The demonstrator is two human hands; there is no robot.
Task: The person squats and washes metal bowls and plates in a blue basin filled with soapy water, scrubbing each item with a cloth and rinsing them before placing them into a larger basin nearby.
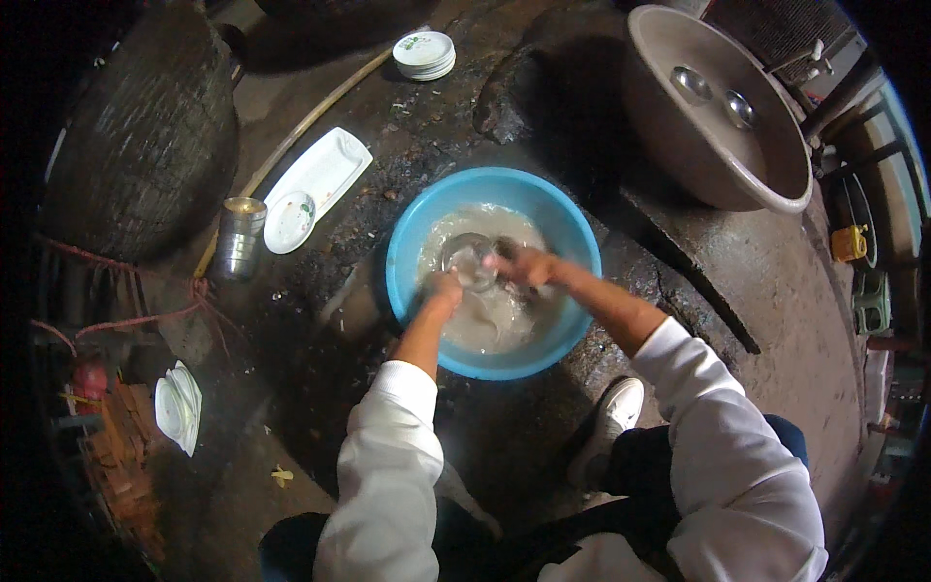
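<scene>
A light-blue plastic basin (494,369) on the ground before me holds cloudy, greyish water. Inside it, a round metal bowl (469,273) is tilted with its hollow side up. My left hand (444,287) grips the bowl's near-left rim, thumb on top. At the bowl's right side is my right hand (529,265), blurred, its fingertips reaching over the rim. Something dark shows around those fingers; whether it is a scrubber or shadow I cannot tell. Water hides the bowl's underside.
Up right stands a large brown tub (727,171) with two small metal bowls inside. To the left are a white tray (327,164), a small plate (289,224), a metal tumbler (241,244) and a wooden pole (305,124). Stacked plates (424,54) sit beyond; more dishes (178,409) lie lower left.
</scene>
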